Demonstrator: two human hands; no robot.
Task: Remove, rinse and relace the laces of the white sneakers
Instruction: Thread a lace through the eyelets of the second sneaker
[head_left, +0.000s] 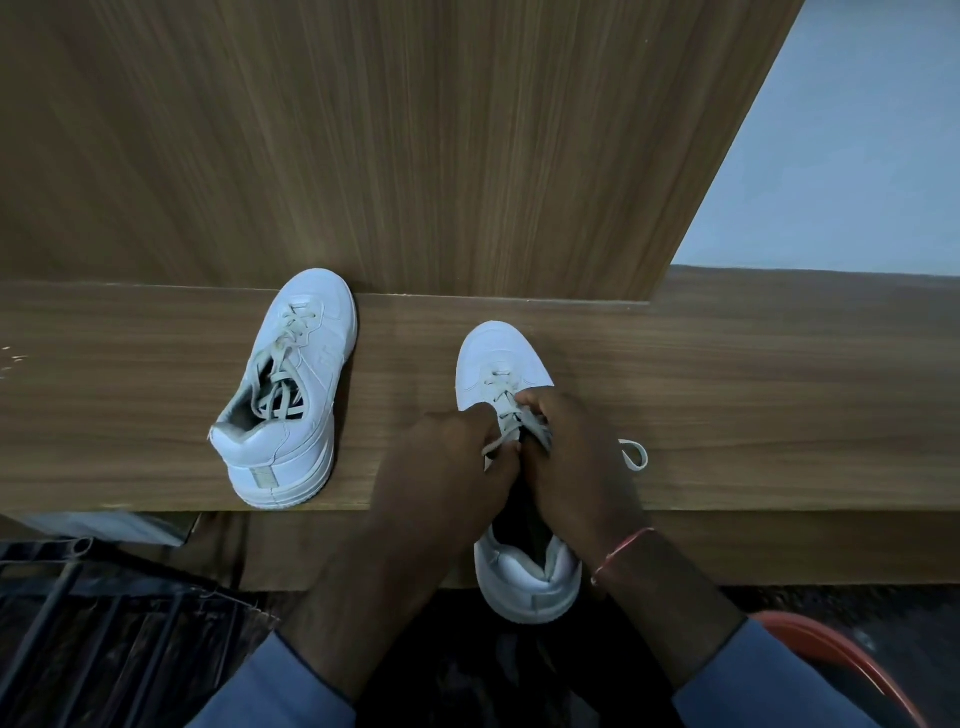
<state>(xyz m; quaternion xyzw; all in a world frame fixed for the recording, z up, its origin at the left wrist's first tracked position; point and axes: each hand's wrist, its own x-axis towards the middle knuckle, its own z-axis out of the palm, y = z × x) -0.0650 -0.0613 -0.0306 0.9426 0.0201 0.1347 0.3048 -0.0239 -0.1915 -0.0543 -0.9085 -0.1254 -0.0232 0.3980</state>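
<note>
pinching grips: left hand (457, 460) and right hand (569, 457) apparently hold the lace (511, 415) of the sneaker (493, 353) overhanging the ledge (779, 415) edge.

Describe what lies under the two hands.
The near sneaker, on the wooden ledge; the left hand and right hand pinch its lace. The hands cover its tongue and middle eyelets.

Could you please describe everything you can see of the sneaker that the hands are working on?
White low-top sneaker, smooth leather-like upper, thick sole. It stands upright on the wooden ledge, toe away, heel overhanging the front edge. The left hand and right hand pinch its greyish laces; a loop trails rightward.
</note>
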